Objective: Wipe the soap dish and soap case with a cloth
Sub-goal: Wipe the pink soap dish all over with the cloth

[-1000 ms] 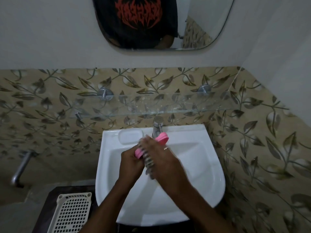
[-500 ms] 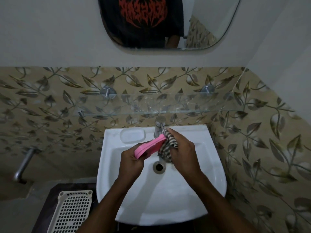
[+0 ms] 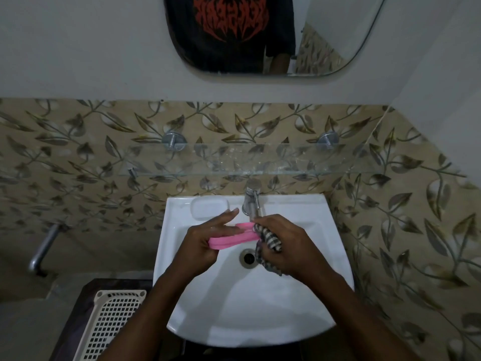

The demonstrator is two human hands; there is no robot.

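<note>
My left hand [image 3: 205,239] holds a pink soap case [image 3: 231,241] flat over the white sink [image 3: 299,308], fingers stretched over its top. My right hand [image 3: 289,246] is closed on a striped grey-and-white cloth [image 3: 269,243], which presses against the case's right end. A moulded soap dish recess [image 3: 209,208] lies in the sink's back left corner, bare.
A chrome tap [image 3: 251,199] stands at the sink's back, just behind the hands. The drain [image 3: 248,257] lies below the case. A glass shelf [image 3: 260,160] runs above the tap. A cream perforated basket [image 3: 109,324] sits at lower left. A metal pipe [image 3: 43,251] juts from the left wall.
The pink case has tilted from slanted to level and lower. The right hand with the cloth has moved from over the case to its right end.
</note>
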